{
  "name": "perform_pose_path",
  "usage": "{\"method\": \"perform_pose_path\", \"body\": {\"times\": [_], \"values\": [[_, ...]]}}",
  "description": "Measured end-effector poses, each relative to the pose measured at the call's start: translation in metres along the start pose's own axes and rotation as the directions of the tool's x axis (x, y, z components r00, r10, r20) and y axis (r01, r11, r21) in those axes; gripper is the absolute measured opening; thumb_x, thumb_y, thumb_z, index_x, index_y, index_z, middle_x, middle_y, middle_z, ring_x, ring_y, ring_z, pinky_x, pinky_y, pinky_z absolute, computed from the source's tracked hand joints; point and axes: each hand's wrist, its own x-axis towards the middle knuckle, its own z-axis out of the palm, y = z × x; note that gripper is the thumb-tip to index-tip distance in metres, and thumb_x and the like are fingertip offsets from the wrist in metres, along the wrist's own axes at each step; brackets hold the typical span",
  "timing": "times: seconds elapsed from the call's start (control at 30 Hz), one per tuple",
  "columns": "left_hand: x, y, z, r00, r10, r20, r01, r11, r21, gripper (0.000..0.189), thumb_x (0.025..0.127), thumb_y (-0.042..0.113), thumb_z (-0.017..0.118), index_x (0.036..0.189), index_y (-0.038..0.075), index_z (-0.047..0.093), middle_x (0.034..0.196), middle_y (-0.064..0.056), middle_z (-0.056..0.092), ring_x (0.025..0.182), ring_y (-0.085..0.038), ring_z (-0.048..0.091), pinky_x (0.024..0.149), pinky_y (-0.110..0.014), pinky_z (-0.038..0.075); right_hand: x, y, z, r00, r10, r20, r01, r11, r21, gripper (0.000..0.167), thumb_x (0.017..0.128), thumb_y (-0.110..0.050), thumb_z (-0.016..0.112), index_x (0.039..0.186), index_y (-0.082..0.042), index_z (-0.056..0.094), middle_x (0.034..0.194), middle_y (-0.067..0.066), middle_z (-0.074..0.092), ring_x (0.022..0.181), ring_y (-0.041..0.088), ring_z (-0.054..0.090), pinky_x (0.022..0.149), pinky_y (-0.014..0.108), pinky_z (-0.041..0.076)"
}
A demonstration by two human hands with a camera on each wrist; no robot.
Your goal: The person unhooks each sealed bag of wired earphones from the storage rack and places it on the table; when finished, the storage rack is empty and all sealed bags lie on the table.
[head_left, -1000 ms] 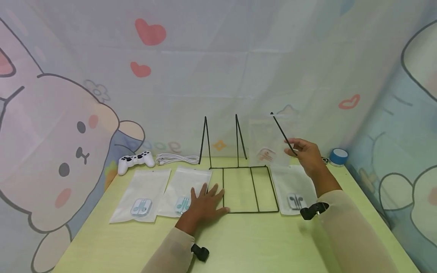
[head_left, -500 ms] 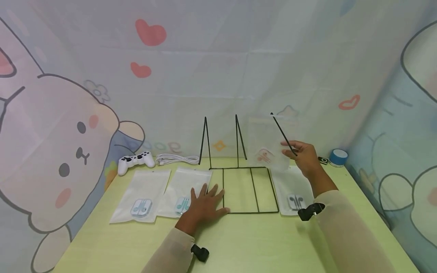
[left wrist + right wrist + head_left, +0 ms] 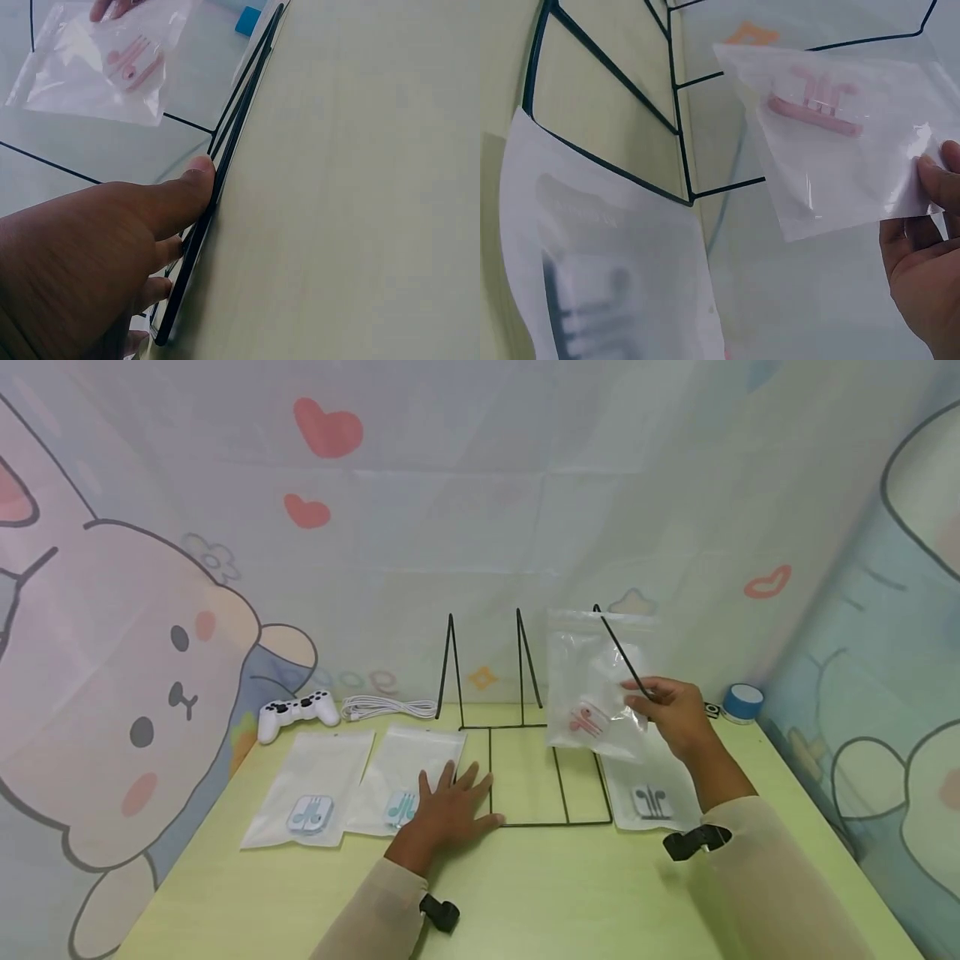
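Note:
My right hand [image 3: 678, 717] pinches the right edge of a clear zip bag [image 3: 592, 672] holding pink-red earphones. The bag is held up at the right arm of a black wire display rack [image 3: 562, 787], whose slanting rod crosses in front of the bag's upper right part. Whether the rod passes through the bag cannot be told. My left hand [image 3: 453, 808] rests with spread fingers on the left of the rack's base; in the left wrist view its thumb [image 3: 196, 176] touches the front bar. A bag with dark earphones [image 3: 633, 781] lies under the right hand.
Left of the rack lie two more bags, one with pale blue earphones [image 3: 326, 764] and one with teal earphones [image 3: 420, 760]. Behind them are a white game controller [image 3: 298, 716] and a coiled white cable [image 3: 390, 707]. A blue tape roll [image 3: 742, 702] sits at the back right.
The pink earphone bag's lower end has come down and forward, now overlapping the rack's back bar. My right hand has shifted slightly right and down. The left hand stays in place.

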Motion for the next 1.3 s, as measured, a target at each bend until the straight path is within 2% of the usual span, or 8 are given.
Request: {"method": "perform_pose_path", "body": {"times": [0.17,0.27,0.43,0.53,0.73,0.97,1.1,1.3], "values": [[0.000,0.001,-0.001,1.000,0.000,0.001,0.000,1.000,-0.001,0.081,0.105,0.076,0.049,0.171,0.031,0.039,0.183,-0.004,0.028,0.170,-0.048,0.017,0.126,-0.086,0.006,-0.014,-0.002,-0.005,0.999,-0.050,-0.008,0.051,0.998,0.024,0.034,0.099,-0.011,0.082,0.131,-0.001,0.077,0.105,-0.024,0.072,0.094,0.002,0.066,0.080,0.015,0.058],[0.000,0.001,-0.001,1.000,-0.002,0.005,0.002,1.000,0.001,0.080,0.105,0.075,0.050,0.171,0.031,0.039,0.183,-0.005,0.028,0.170,-0.048,0.017,0.126,-0.086,0.006,-0.022,-0.002,-0.007,0.997,-0.081,-0.008,0.082,0.992,0.094,0.029,0.097,-0.004,0.082,0.127,-0.003,0.080,0.103,-0.028,0.077,0.097,-0.002,0.067,0.080,0.012,0.058],[0.000,0.001,-0.001,1.000,0.000,0.011,0.000,1.000,0.004,0.080,0.105,0.074,0.050,0.171,0.031,0.039,0.183,-0.005,0.028,0.170,-0.048,0.017,0.126,-0.086,0.006,-0.038,-0.001,-0.010,0.990,-0.141,-0.005,0.139,0.970,0.201,0.025,0.095,0.008,0.079,0.115,-0.005,0.085,0.092,-0.018,0.078,0.084,0.001,0.067,0.073,0.014,0.058],[0.000,0.001,-0.001,1.000,0.001,0.006,-0.001,1.000,0.005,0.080,0.105,0.075,0.050,0.171,0.031,0.039,0.183,-0.005,0.029,0.170,-0.048,0.017,0.126,-0.086,0.007,-0.047,0.000,-0.012,0.984,-0.176,-0.020,0.177,0.969,0.175,0.023,0.094,0.008,0.080,0.112,-0.004,0.086,0.085,-0.011,0.072,0.076,0.005,0.062,0.068,0.016,0.056],[0.001,0.001,0.000,1.000,-0.004,0.000,0.004,1.000,0.004,0.080,0.104,0.075,0.050,0.171,0.031,0.041,0.182,-0.005,0.030,0.170,-0.048,0.018,0.126,-0.086,0.008,-0.064,0.000,-0.017,0.979,-0.203,-0.027,0.205,0.965,0.163,0.024,0.092,0.012,0.079,0.111,-0.001,0.085,0.091,-0.012,0.074,0.076,0.005,0.060,0.068,0.015,0.055],[0.002,-0.001,0.001,1.000,0.001,0.000,-0.001,1.000,0.018,0.081,0.104,0.076,0.050,0.171,0.031,0.041,0.182,-0.004,0.031,0.169,-0.048,0.019,0.125,-0.086,0.010,-0.081,-0.002,-0.020,0.977,-0.213,-0.005,0.206,0.942,0.264,0.023,0.091,0.010,0.081,0.110,-0.001,0.086,0.090,-0.007,0.078,0.078,0.005,0.065,0.067,0.016,0.056],[0.002,0.000,0.000,1.000,0.001,0.005,-0.001,1.000,0.012,0.080,0.104,0.075,0.051,0.170,0.030,0.041,0.182,-0.005,0.031,0.169,-0.048,0.019,0.125,-0.087,0.009,-0.091,-0.003,-0.023,0.979,-0.205,0.001,0.198,0.949,0.245,0.021,0.091,0.009,0.082,0.109,-0.001,0.086,0.090,-0.006,0.080,0.078,0.005,0.066,0.067,0.016,0.057],[0.002,0.002,-0.004,1.000,-0.010,0.019,0.010,1.000,0.023,0.080,0.105,0.074,0.050,0.171,0.030,0.040,0.182,-0.004,0.030,0.170,-0.047,0.018,0.126,-0.085,0.008,-0.101,-0.005,-0.026,0.968,-0.252,0.016,0.234,0.919,0.317,0.032,0.089,0.023,0.074,0.107,-0.001,0.086,0.094,-0.009,0.084,0.077,0.004,0.071,0.068,0.015,0.058]]}}
